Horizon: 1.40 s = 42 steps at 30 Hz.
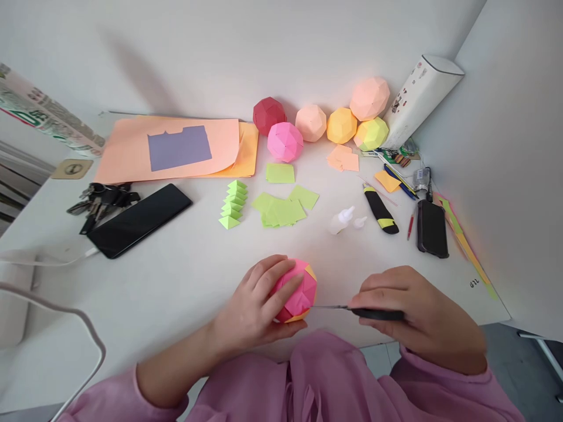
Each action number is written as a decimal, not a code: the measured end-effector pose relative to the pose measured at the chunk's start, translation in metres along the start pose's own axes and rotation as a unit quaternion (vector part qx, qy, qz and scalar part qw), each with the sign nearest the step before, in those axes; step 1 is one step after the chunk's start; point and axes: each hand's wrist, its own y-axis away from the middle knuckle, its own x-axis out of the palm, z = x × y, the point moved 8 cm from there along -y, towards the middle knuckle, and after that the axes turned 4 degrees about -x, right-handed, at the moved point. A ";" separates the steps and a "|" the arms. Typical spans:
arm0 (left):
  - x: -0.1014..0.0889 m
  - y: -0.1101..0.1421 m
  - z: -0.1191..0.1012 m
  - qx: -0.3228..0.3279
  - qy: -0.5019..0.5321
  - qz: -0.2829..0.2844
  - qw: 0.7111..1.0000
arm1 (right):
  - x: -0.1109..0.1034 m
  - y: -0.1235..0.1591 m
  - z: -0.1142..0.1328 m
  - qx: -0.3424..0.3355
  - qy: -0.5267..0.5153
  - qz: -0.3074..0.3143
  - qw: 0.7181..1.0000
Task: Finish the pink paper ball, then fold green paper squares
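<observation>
Six balls [285, 142], seemingly finished, in rear; pink-yellow ball [305, 293] clasped in left hand [257, 296] at front of desk [158, 310]; tool [379, 315] gripped in right hand [411, 302], reaching ball; green squares [280, 212] apparently unused.

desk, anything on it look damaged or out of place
The purple sheet lying on the peach paper looks odd: its upper edge is notched and uneven, as if pieces were cut away, while its other edges run fairly straight. I see nothing spilled.
</observation>
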 end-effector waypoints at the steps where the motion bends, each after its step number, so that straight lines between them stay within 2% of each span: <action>1: 0.000 0.000 0.000 0.006 0.001 0.008 1.000 | 0.000 -0.001 0.006 -0.016 0.038 0.020 0.999; 6: -0.001 0.002 0.000 0.018 0.025 0.043 0.999 | 0.006 -0.006 0.029 -0.082 0.189 0.074 0.976; 11: 0.000 0.001 0.004 0.005 0.067 0.061 0.996 | 0.012 -0.012 0.041 -0.118 0.268 0.098 0.951; 19: -0.004 -0.003 0.011 -0.039 0.102 0.039 0.993 | 0.007 -0.027 0.064 -0.112 0.312 0.031 0.943; 26: -0.002 -0.003 0.013 -0.056 0.103 0.032 0.993 | 0.006 -0.022 0.058 -0.071 0.306 -0.014 0.949; 31: 0.000 -0.002 0.013 -0.050 0.102 0.033 0.993 | 0.010 -0.027 0.058 -0.080 0.312 0.029 0.946; 36: 0.001 -0.005 0.013 -0.023 0.123 0.060 0.990 | 0.012 -0.035 0.045 -0.120 0.284 0.092 0.947; 39: -0.001 -0.007 0.013 -0.014 0.129 0.062 0.990 | 0.011 -0.035 0.041 -0.130 0.280 0.096 0.946; 42: -0.003 -0.009 0.017 -0.038 0.140 0.054 0.988 | 0.012 -0.029 0.046 -0.138 0.303 0.065 0.941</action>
